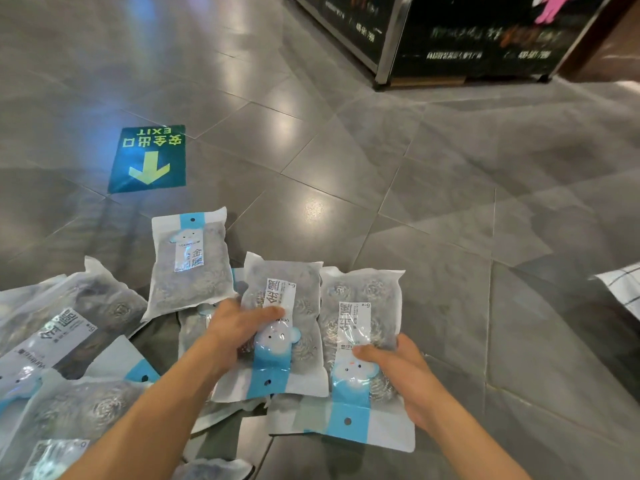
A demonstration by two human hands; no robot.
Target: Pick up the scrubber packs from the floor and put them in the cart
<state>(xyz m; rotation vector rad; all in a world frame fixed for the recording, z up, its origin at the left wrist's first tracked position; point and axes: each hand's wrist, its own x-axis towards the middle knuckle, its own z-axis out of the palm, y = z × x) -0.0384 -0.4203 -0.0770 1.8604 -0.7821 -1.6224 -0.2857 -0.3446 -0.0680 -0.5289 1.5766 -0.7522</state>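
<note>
- Scrubber packs lie scattered over the grey tiled floor [381, 150], most of them heaped at the lower left, some overlapping.
- Left hand [239, 327] grips the middle pack [284, 327]: thumb laid across its front label, fingers curled behind its left edge. The pack is tilted, blue hanging strip toward the person.
- Right hand [401, 372] grips the right-hand pack [360, 355]: thumb pressed on the front just above the cartoon face, fingers wrapped round the right edge. This pack sits just beside the middle one, their long edges touching or nearly so.
- Whether either held pack is off the floor cannot be told.
- Another pack [190, 261] lies beyond the left hand, its blue strip pointing away from the person.
- A further pack [65, 320] rests at the far left, partly over its neighbours.
- Green exit sticker [147, 159] with a yellow arrow is stuck to the floor beyond the packs.
- Dark display stand [460, 39] with printed panels stands at the upper right.
- A checked cloth edge [623, 289] shows at the right border.
</note>
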